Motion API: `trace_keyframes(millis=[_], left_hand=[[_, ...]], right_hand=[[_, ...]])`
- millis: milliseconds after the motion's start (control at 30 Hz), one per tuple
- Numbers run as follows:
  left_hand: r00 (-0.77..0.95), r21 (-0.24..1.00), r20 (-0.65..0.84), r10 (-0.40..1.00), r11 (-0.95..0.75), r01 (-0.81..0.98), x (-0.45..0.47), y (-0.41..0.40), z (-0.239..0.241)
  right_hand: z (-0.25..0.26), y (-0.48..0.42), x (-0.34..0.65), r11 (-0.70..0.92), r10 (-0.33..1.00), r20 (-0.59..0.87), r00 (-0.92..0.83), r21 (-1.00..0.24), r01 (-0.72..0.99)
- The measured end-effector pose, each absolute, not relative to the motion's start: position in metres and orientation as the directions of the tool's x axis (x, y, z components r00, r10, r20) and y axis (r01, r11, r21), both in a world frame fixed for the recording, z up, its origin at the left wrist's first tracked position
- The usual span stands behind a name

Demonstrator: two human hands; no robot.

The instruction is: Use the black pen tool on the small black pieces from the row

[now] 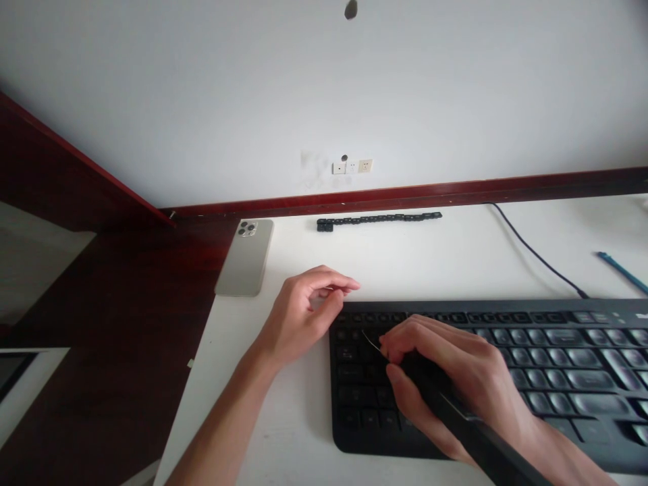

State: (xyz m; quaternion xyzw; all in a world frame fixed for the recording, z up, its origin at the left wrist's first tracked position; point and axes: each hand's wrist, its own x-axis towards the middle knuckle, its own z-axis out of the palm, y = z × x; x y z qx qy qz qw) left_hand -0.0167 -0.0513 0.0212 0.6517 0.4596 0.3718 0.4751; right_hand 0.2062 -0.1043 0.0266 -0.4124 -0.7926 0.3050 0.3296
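— White desktop [291, 432] against a pale wall: what's closest?

— A black keyboard [511, 385], with the person's right hand [445, 371] over its left end. That hand is closed in a pinch on a thin pale wire [370, 341], whose tip sits just above the keys. A long black bar [480, 432] runs from under the palm toward the person; I can't tell whether the hand grips it.

— And the left hand [304, 317]?

— Half-open and loosely curled just beside the keyboard's top left corner, with nothing visible in it.

— Any readable brand or label?

— None; the key legends are too blurred to read.

— What lies beyond the keyboard?

— Off its far left corner, a titanium-coloured smartphone [244, 258] lies with its three lenses up. Straight behind it, a strip of small black linked pieces [377, 220] lies on the desk. A dark cable [536, 253] leaves the keyboard's far edge, and a blue pen [622, 272] lies past its far right side. Farther still are dark red wooden trim [405, 196] and a white wall socket plate [352, 166].
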Motion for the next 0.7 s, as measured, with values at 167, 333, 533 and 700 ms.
trace_keyframes(millis=[167,333,533,700], left_hand=[[0.442,0.953,0.088,0.893,-0.205,0.225,-0.016,-0.051,0.027],[0.346,0.966,0.072,0.936,-0.152,0.209,-0.015,-0.051,0.022],[0.231,0.99,0.029,0.972,-0.061,0.131,-0.018,-0.048,0.015],[0.229,0.986,0.017,0.973,-0.054,0.157,-0.018,-0.048,0.016]], right_hand=[[0.028,-0.106,0.206,0.506,0.838,0.317,-0.443,-0.755,0.418],[0.027,-0.108,0.206,0.498,0.853,0.332,-0.403,-0.751,0.434],[0.031,-0.103,0.203,0.501,0.834,0.296,-0.465,-0.759,0.416],[0.038,-0.099,0.199,0.526,0.791,0.227,-0.568,-0.727,0.442]])
